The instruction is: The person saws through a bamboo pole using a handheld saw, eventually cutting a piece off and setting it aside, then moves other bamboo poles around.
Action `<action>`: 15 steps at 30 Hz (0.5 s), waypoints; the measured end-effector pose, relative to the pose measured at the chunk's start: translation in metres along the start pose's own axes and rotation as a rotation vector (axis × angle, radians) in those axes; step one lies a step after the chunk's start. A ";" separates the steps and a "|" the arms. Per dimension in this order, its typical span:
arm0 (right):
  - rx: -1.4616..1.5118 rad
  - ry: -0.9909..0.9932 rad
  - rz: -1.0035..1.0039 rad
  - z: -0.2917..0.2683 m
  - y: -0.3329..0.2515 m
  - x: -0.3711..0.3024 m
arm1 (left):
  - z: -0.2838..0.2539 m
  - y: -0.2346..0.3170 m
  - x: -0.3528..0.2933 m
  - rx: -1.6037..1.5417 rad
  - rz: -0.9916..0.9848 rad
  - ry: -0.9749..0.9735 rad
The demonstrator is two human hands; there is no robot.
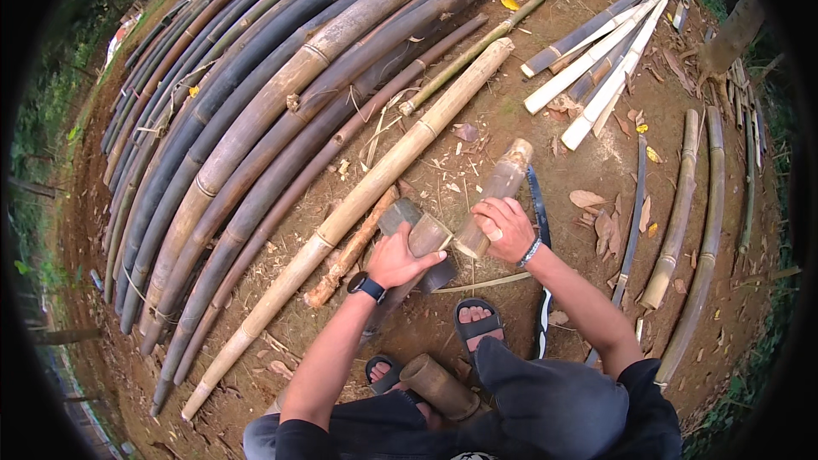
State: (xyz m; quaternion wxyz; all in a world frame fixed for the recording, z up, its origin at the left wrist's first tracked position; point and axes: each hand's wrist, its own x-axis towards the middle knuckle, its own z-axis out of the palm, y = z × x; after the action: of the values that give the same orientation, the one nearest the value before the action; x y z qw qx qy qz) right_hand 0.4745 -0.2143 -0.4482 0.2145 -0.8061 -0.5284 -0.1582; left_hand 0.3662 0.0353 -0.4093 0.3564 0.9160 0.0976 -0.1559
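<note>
Right of the long pale bamboo pole [375, 181], your left hand [399, 257] grips a bamboo section [428, 237], thumb across it, while your right hand [504, 230] has its fingers closed round a short thick piece [506, 170] farther from the pole; contact between pieces cannot be told.

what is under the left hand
A bamboo piece shows under the left hand, with a dark piece partly visible beside it. The hand hides part of the bamboo piece, and that covered surface cannot be seen.
</note>
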 end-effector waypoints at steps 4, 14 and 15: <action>-0.064 0.038 0.152 0.042 -0.004 -0.015 | 0.007 0.009 0.007 0.189 -0.107 0.062; 0.311 -0.218 0.288 0.026 -0.015 0.003 | 0.045 -0.017 0.002 0.238 -0.197 0.312; 0.321 -0.265 0.283 0.019 -0.012 0.002 | 0.047 -0.014 0.002 0.222 -0.192 0.321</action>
State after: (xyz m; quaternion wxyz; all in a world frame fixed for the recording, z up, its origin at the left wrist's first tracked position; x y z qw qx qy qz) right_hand 0.4648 -0.1992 -0.4612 0.2886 -0.8413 -0.4523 0.0664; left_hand 0.3538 0.0135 -0.4521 0.2170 0.9492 0.2221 -0.0509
